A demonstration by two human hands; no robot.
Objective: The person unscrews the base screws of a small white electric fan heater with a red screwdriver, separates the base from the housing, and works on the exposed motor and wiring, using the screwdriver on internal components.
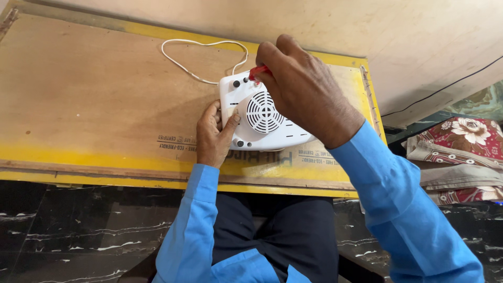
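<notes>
the white appliance (260, 118) lies flat on a plywood board (94, 99) with yellow edges, near the board's right end and close to its near edge, its round vent grille (263, 112) facing up. its long axis runs slantwise, from the upper left toward the lower right.

the left hand (212, 137) grips the appliance's left end, thumb (232, 124) laid on the top face just beside the grille, the other fingers curled round the side; it is closed on the casing and steadies it. the right hand (304, 91) comes in from the right, over the appliance's far right part, its fingers closed tight round a red-handled tool (258, 72). only the red end shows; the tip is hidden, so i cannot tell whether it touches the casing. that red end sits at the appliance's far edge, beside two small dark spots (241, 82) on the top face, away from the left hand, with the grille between.

a thin white cord (201, 44) loops from the appliance's far edge toward the board's far edge. to the right, beyond the board, lies floral cloth (461, 141).
</notes>
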